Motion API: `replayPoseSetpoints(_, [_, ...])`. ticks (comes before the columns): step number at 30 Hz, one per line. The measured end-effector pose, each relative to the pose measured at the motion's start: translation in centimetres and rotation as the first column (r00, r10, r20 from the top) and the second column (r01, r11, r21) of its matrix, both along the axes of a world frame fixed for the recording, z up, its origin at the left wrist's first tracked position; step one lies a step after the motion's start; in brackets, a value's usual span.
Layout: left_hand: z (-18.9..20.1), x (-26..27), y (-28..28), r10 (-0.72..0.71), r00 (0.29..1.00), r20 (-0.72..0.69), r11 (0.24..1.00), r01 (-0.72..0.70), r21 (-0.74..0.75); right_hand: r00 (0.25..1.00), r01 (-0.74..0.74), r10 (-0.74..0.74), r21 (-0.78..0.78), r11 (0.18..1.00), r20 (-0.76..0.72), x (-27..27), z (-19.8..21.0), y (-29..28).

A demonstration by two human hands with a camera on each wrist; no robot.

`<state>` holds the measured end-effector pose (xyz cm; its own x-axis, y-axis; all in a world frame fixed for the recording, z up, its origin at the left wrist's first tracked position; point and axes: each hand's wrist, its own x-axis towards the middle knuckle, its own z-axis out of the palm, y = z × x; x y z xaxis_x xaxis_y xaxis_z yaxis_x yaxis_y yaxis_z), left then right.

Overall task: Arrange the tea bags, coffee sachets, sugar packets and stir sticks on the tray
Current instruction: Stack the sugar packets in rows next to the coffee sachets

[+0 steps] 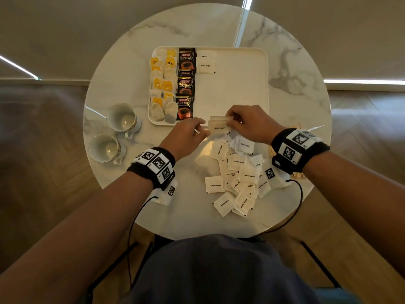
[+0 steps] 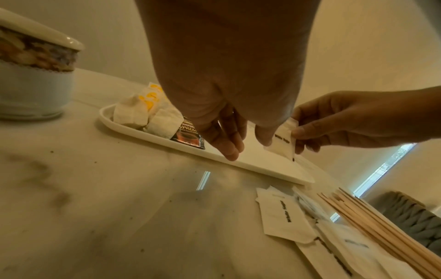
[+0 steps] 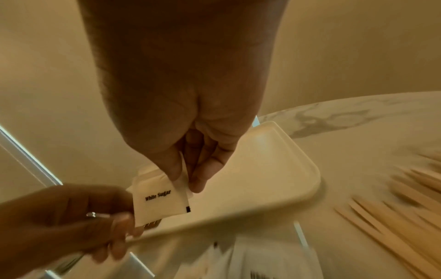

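Note:
Both hands hold a small stack of white sugar packets (image 1: 219,126) (image 2: 284,143) (image 3: 160,205) just above the near rim of the cream tray (image 1: 236,88). My left hand (image 1: 192,132) (image 2: 250,147) grips the stack's left edge between thumb and fingers. The right hand (image 1: 238,121) (image 3: 186,179) pinches its upper right corner. On the tray lie tea bags (image 1: 163,84) in the left column, coffee sachets (image 1: 185,84) beside them, and two sugar packets (image 1: 206,62) at the far end. A loose pile of sugar packets (image 1: 236,174) lies on the table below the hands. Wooden stir sticks (image 2: 372,222) (image 3: 393,217) lie to the right, mostly hidden under my right wrist in the head view.
Two white cups (image 1: 122,117) (image 1: 104,148) stand on the round marble table (image 1: 295,62) left of the tray. The right part of the tray holds nothing. The table's edge runs close to the sugar pile at the near side.

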<state>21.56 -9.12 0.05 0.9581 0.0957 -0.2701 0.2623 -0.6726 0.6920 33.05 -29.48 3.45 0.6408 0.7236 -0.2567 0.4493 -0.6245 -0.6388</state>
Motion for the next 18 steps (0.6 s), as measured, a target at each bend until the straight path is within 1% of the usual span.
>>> replayPoseSetpoints(5, [-1.4,1.5,1.2,-0.069,0.997,-0.032,0.996,0.071,0.057,0.998,0.033,-0.032,-0.011,0.999,0.059,4.8,0.2,2.2])
replayPoseSetpoints(11, [-3.1,2.2,2.0,-0.167,0.986,0.021,0.979,0.164,0.117,0.993,0.076,-0.067,-0.090,0.993,0.092,10.6,-1.6,6.2])
replayPoseSetpoints(18, [-4.7,2.3,2.5,-0.164,0.979,0.121,0.984,0.153,0.094,0.996,0.074,-0.066,-0.147,0.986,0.057,14.5,-4.2,9.7])
